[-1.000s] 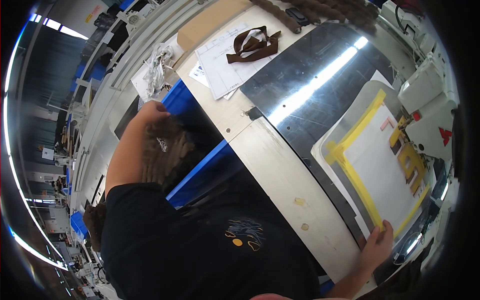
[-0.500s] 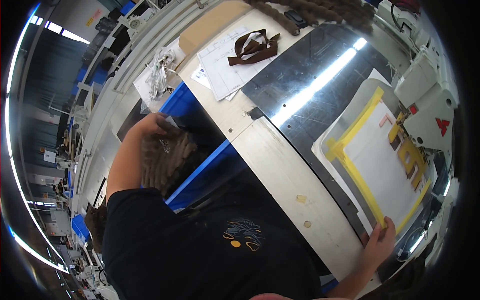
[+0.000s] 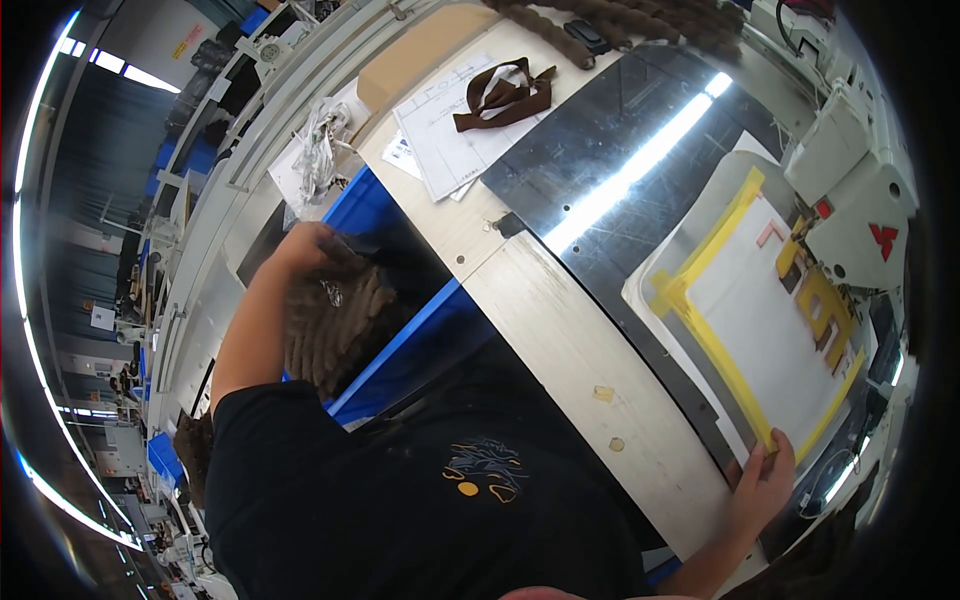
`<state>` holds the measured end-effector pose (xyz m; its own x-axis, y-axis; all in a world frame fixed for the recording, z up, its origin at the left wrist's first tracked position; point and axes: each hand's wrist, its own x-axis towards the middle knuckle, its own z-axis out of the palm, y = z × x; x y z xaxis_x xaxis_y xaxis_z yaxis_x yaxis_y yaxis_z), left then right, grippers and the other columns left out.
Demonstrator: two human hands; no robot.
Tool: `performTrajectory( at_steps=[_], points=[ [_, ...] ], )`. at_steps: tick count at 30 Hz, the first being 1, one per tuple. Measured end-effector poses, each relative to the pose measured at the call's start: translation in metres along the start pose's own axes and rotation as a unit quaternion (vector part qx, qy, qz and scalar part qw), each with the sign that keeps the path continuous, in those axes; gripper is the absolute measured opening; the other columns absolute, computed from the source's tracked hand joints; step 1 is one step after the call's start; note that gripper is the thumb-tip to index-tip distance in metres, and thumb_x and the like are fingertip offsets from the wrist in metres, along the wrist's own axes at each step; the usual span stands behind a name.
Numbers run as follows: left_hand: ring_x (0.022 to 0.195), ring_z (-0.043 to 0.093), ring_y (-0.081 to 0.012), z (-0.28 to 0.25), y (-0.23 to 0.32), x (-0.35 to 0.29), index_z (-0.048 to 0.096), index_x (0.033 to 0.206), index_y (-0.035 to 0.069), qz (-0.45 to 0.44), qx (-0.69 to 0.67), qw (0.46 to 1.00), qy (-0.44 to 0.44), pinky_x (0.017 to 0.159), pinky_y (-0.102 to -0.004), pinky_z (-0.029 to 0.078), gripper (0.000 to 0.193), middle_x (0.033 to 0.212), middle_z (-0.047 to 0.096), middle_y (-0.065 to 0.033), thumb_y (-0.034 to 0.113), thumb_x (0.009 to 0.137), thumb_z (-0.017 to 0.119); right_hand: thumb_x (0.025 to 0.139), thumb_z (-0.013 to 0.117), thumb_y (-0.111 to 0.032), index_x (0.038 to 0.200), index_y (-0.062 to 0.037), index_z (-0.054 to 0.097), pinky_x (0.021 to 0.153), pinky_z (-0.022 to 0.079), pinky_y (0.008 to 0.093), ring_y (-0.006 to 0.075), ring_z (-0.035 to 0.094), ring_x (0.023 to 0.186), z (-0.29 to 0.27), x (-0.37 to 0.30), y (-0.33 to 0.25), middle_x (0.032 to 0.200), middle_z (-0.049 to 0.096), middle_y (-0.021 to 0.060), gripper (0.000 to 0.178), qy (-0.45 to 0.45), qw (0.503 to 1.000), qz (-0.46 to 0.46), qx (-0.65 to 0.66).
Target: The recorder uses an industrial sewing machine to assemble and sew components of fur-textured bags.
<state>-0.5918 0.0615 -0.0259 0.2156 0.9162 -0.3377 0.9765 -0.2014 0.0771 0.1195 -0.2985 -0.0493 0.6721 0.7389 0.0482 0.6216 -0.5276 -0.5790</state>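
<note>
My left hand (image 3: 300, 250) reaches into a blue bin (image 3: 400, 340) at my left side and grips a stack of brown ribbed fabric pieces (image 3: 335, 320). At the lower right, my right hand (image 3: 762, 482) rests on the near corner of a white template plate edged with yellow tape (image 3: 760, 320). That plate lies on a dark shiny metal sheet (image 3: 600, 150) on the wooden work table (image 3: 560, 330). A white sewing machine head (image 3: 860, 190) stands over the plate's far side.
Paper sheets (image 3: 450, 140) with a brown strap piece (image 3: 505, 95) lie at the table's far left. A row of brown fabric pieces (image 3: 620, 20) lines the far edge. A cardboard sheet (image 3: 420, 50) and a crumpled plastic bag (image 3: 315, 145) sit beyond the bin.
My left hand has pulled the brown fabric stack a little toward me inside the bin. My right hand has stayed on the plate's corner.
</note>
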Motion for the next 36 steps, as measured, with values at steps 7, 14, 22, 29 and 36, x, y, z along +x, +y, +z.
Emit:
performTrajectory(
  at_steps=[7, 14, 22, 29, 36],
  points=[
    [0.094, 0.068, -0.0251, 0.004, 0.026, -0.004, 0.075, 0.098, 0.002, -0.053, -0.119, 0.991, 0.012, 0.085, -0.0385, 0.053, 0.038, 0.101, 0.074, -0.0114, 0.019, 0.068, 0.091, 0.099, 0.062, -0.011, 0.125, 0.0022, 0.065, 0.057, 0.044, 0.0295, 0.0145, 0.048, 0.067, -0.006, -0.005, -0.008, 0.087, 0.056, 0.0079, 0.029, 0.003, 1.000, 0.013, -0.011],
    [0.081, 0.062, -0.0142, -0.010, 0.027, 0.000, 0.075, 0.103, 0.003, -0.139, -0.122, 0.961, -0.205, 0.078, -0.0332, 0.049, 0.027, 0.086, 0.072, -0.0058, 0.019, 0.082, 0.082, 0.100, 0.060, -0.009, 0.125, 0.0021, 0.065, 0.055, 0.046, 0.0288, 0.0142, 0.050, 0.065, -0.006, -0.006, -0.010, 0.088, 0.057, 0.0084, 0.028, 0.008, 1.000, 0.003, -0.018],
    [0.092, 0.064, -0.0164, -0.015, 0.003, -0.014, 0.074, 0.110, 0.002, -0.214, -0.335, 0.900, -0.181, 0.085, -0.0326, 0.050, 0.033, 0.099, 0.073, -0.0063, 0.016, 0.082, 0.083, 0.098, 0.061, -0.008, 0.123, 0.0020, 0.066, 0.055, 0.046, 0.0295, 0.0142, 0.051, 0.065, -0.007, -0.006, -0.007, 0.090, 0.059, 0.0092, 0.028, 0.001, 1.000, 0.017, 0.002],
    [0.106, 0.066, -0.0203, -0.144, 0.063, -0.003, 0.070, 0.111, 0.001, 0.063, -0.254, 0.960, -0.098, 0.097, -0.0379, 0.051, 0.043, 0.112, 0.072, -0.0092, -0.006, 0.071, 0.084, 0.093, 0.066, -0.005, 0.118, 0.0002, 0.067, 0.058, 0.047, 0.0282, 0.0143, 0.054, 0.069, -0.012, 0.002, -0.015, 0.088, 0.059, 0.0083, 0.026, -0.034, 0.998, 0.034, 0.039],
    [0.109, 0.070, -0.0306, -0.237, 0.254, 0.017, 0.067, 0.119, 0.001, 0.545, -0.153, 0.822, 0.066, 0.094, -0.0388, 0.055, 0.053, 0.119, 0.070, -0.0157, -0.008, 0.069, 0.082, 0.080, 0.076, -0.009, 0.110, 0.0015, 0.068, 0.074, 0.051, 0.0331, 0.0219, 0.060, 0.076, -0.038, 0.006, -0.059, 0.090, 0.064, 0.0114, 0.033, -0.099, 0.984, -0.087, 0.117]
  ],
)
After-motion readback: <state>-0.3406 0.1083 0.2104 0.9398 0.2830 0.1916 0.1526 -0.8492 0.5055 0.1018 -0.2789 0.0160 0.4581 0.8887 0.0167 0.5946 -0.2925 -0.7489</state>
